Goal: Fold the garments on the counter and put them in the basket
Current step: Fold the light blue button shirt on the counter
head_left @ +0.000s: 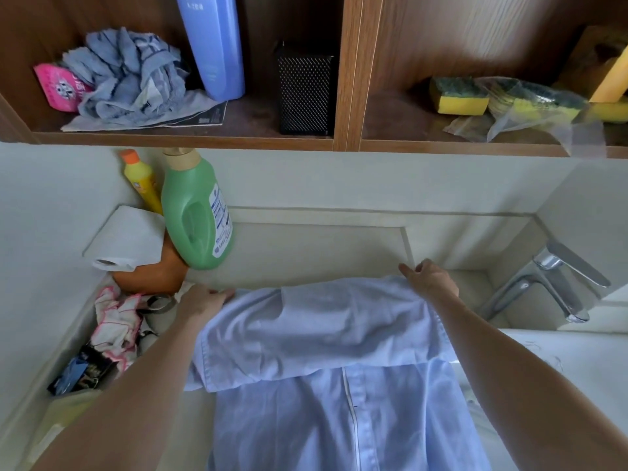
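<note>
A light blue button-up shirt point(326, 362) lies on the pale counter point(306, 253), its far part doubled over toward me in a fold. My left hand point(200, 302) grips the fold's far left corner. At the far right corner my right hand point(430, 277) pinches the cloth, index finger pointing left. Both forearms reach in from the bottom of the view along the shirt's sides. No basket is in sight.
A green detergent bottle point(195, 212), a yellow bottle point(142, 180), a paper roll point(127, 239) and an orange object stand at the far left. A pink-edged cloth point(117, 322) lies left. A chrome faucet point(550, 283) is right. Shelves above hold rags, sponges point(457, 95) and a blue bottle.
</note>
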{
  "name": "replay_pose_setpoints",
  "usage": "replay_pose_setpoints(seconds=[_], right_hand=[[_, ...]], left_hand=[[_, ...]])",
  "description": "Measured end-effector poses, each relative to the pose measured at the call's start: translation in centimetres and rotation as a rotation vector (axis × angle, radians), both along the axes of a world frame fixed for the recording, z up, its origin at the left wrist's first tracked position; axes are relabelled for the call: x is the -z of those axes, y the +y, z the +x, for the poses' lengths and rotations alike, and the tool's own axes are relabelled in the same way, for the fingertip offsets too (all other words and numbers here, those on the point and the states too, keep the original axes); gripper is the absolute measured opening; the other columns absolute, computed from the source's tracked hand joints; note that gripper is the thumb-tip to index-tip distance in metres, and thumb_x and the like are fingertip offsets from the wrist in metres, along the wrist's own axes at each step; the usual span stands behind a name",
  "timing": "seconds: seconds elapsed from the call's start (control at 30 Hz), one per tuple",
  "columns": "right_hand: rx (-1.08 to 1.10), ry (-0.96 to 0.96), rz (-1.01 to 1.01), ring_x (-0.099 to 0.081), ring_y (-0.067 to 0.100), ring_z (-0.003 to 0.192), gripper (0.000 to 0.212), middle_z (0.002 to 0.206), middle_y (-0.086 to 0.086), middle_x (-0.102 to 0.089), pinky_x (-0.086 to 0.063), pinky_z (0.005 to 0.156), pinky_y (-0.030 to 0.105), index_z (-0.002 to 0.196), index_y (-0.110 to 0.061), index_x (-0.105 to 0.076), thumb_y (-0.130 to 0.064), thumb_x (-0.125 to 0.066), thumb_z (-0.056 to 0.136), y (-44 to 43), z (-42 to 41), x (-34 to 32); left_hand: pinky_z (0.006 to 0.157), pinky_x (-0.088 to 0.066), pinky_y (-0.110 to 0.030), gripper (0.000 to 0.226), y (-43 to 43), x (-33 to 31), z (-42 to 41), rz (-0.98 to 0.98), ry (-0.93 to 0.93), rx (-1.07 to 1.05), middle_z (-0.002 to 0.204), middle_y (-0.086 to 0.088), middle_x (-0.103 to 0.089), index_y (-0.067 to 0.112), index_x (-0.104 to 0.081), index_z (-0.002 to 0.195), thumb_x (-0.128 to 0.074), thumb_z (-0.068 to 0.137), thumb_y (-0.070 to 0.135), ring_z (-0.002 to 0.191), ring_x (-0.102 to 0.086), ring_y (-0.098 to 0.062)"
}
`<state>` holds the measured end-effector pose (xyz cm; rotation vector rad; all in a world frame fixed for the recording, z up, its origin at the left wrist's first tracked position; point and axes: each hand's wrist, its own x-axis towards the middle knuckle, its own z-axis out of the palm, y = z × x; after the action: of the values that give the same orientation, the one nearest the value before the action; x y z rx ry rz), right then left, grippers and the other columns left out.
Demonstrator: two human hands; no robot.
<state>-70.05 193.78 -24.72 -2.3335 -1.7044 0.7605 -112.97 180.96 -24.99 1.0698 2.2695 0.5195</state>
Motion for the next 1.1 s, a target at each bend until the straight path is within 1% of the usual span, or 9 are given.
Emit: replay_pose_setpoints(seconds=[0.07, 0.17, 0.27, 0.47, 0.67, 0.8, 0.93, 1.03, 1.1], right_hand=[[-0.035, -0.035, -0.002, -0.061, 0.032, 0.108, 0.034, 0.114, 0.012, -0.066, -0.046, 0.082, 0.035, 0.106, -0.019, -0.064, -0.049, -0.058, 0.091, 0.8, -0.4, 0.5], [-0.009, -0.080, 0.051, -0.061, 0.038, 0.111, 0.029, 0.117, 0.020, -0.065, -0.049, 0.086, 0.037, 0.111, -0.009, -0.065, -0.031, -0.058, 0.092, 1.5, 0.3, 1.2], [0.074, -0.040, 0.077, -0.062, 0.039, 0.109, 0.028, 0.115, 0.024, -0.066, -0.050, 0.085, 0.037, 0.105, -0.003, -0.069, -0.016, -0.057, 0.084, 1.6, 2.0, 2.2], [0.276, 0.129, 0.148, -0.051, 0.040, 0.125, 0.033, 0.133, 0.027, -0.054, -0.041, 0.101, 0.040, 0.125, 0.002, -0.056, -0.018, -0.048, 0.100, 0.9, 2.1, 2.3], [0.261, 0.331, 0.194, -0.070, 0.031, 0.071, 0.038, 0.075, 0.011, -0.072, -0.060, 0.077, 0.048, 0.105, -0.012, -0.058, -0.048, -0.054, 0.092, 0.1, 3.7, 2.2], [0.119, 0.346, 0.108, -0.066, 0.033, 0.098, 0.066, 0.109, 0.014, -0.067, -0.055, 0.084, 0.040, 0.122, -0.015, -0.056, -0.069, -0.056, 0.084, -2.3, 2.7, 1.8], [-0.003, 0.241, 0.042, -0.055, 0.038, 0.118, 0.069, 0.128, 0.017, -0.055, -0.047, 0.096, 0.043, 0.132, -0.014, -0.046, -0.059, -0.066, 0.084, -4.3, 1.3, 2.3], [-0.085, -0.085, 0.381, -0.044, 0.041, 0.125, 0.061, 0.139, 0.018, -0.043, -0.038, 0.100, 0.050, 0.142, -0.017, -0.041, -0.051, -0.052, 0.093, -5.7, 0.5, 2.5], [-0.346, -0.189, 0.611, -0.044, 0.038, 0.130, 0.056, 0.146, 0.017, -0.043, -0.039, 0.101, 0.050, 0.144, -0.019, -0.045, -0.046, -0.040, 0.096, -6.4, -0.6, 3.2]], left_hand=[[0.059, -0.039, -0.032, 0.039, 0.8, 0.2, 0.1, 0.020, 0.045, -0.008, 0.059, -0.002, -0.057, 0.016, -0.054, 0.058, -0.066, 0.088, 0.037, 0.072, -0.060, -0.031], [0.069, -0.044, -0.036, 0.022, 1.6, -0.2, -0.9, 0.087, 0.069, -0.168, 0.083, -0.014, -0.068, 0.007, -0.064, 0.082, -0.055, 0.090, 0.026, 0.081, -0.061, -0.037], [0.076, -0.052, -0.041, 0.035, 1.4, 0.3, -2.4, 0.058, 0.068, -0.328, 0.099, -0.024, -0.069, -0.003, -0.068, 0.097, -0.049, 0.095, 0.026, 0.085, -0.063, -0.041], [0.071, -0.049, -0.040, 0.031, 0.4, 0.3, -2.8, 0.114, -0.035, -0.387, 0.087, -0.018, -0.065, -0.002, -0.066, 0.088, -0.051, 0.093, 0.025, 0.077, -0.060, -0.037], [0.076, -0.048, -0.042, 0.030, -0.7, 0.1, -3.0, 0.235, -0.140, -0.229, 0.084, -0.015, -0.068, 0.009, -0.066, 0.080, -0.058, 0.093, 0.035, 0.079, -0.062, -0.033], [0.091, -0.045, -0.042, 0.048, -2.3, 0.0, -2.0, 0.116, -0.195, -0.146, 0.119, -0.009, -0.065, 0.010, -0.063, 0.115, -0.067, 0.089, 0.050, 0.111, -0.060, -0.033], [0.110, -0.034, -0.044, 0.106, -3.2, 0.4, 0.8, -0.022, -0.165, -0.083, 0.158, -0.014, -0.028, 0.015, -0.017, 0.156, -0.074, 0.079, 0.059, 0.142, -0.034, -0.036], [0.114, -0.029, -0.051, 0.102, -4.1, 1.7, 2.3, 0.042, -0.036, -0.060, 0.157, -0.016, -0.021, 0.021, -0.008, 0.157, -0.071, 0.083, 0.055, 0.142, -0.027, -0.040], [0.104, -0.038, -0.050, 0.083, -4.9, 2.8, 2.9, 0.112, 0.066, -0.011, 0.150, -0.017, -0.033, 0.024, -0.015, 0.156, -0.061, 0.092, 0.051, 0.132, -0.040, -0.041]])
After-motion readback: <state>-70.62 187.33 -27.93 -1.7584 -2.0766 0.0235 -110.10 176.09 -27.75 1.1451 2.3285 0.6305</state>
